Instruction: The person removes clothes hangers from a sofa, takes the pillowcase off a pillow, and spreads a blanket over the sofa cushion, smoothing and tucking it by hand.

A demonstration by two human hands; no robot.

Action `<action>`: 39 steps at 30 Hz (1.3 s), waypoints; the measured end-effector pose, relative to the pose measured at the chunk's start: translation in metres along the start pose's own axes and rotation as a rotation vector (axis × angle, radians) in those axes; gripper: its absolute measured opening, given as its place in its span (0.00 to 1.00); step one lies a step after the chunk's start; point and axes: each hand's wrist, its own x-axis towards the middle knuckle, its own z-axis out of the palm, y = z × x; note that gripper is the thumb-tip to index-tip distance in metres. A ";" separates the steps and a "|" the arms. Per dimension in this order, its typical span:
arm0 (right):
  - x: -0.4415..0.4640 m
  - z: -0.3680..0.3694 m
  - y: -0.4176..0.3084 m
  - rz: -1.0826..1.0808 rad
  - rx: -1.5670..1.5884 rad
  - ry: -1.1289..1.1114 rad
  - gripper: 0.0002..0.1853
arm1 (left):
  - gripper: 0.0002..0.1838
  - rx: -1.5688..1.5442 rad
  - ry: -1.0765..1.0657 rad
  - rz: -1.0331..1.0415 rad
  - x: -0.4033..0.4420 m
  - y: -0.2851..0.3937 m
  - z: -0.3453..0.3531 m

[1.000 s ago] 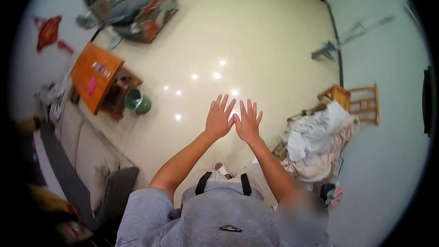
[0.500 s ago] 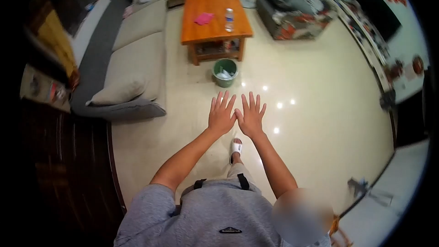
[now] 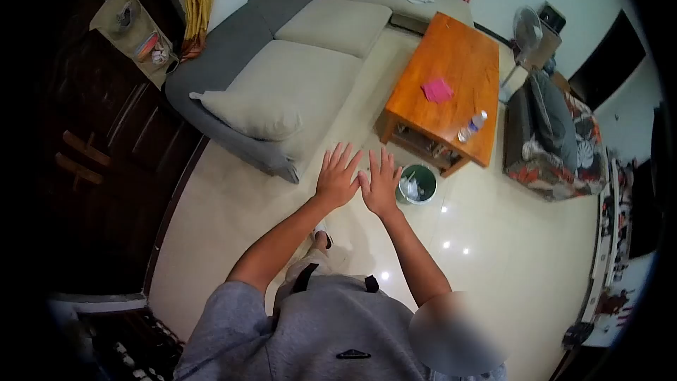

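My left hand (image 3: 338,178) is stretched out in front of me, back of the hand up, fingers spread. Beside it my right hand (image 3: 381,185) is held the same way, the two thumbs close together or touching. Neither hand holds anything. Just beyond my right fingers, on the floor, stands a green bucket (image 3: 429,196) with whitish litter inside, its left rim partly behind my hand. Farther off is an orange wooden table (image 3: 451,56) bearing a pink cloth (image 3: 437,89) and a clear plastic bottle (image 3: 472,127).
A grey sofa (image 3: 303,74) with a loose cushion (image 3: 250,114) runs along the left. To the right sits a patterned armchair (image 3: 557,141), with a standing fan (image 3: 527,32) behind. A dark carved door (image 3: 106,127) is at the far left. Glossy floor tiles (image 3: 493,254) lie between.
My view has swung left, so the table, bucket and sofa now sit farther right in the picture, tilted. My hands keep the same spread pose. My stepping foot has shifted.
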 end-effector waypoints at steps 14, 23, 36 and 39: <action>0.263 0.101 0.002 -0.116 0.131 -0.056 0.31 | 0.32 -0.042 0.073 -0.137 0.182 -0.193 0.023; 0.395 0.225 0.044 -0.228 0.490 -0.486 0.31 | 0.35 -0.121 0.336 -0.981 0.206 -0.327 0.108; 0.405 0.440 -0.029 0.412 0.279 -1.808 0.39 | 0.30 -1.856 0.543 -1.925 0.000 -0.442 0.232; 0.375 0.496 -0.010 0.121 0.513 -1.481 0.29 | 0.23 -1.654 0.610 -1.824 0.016 -0.440 0.222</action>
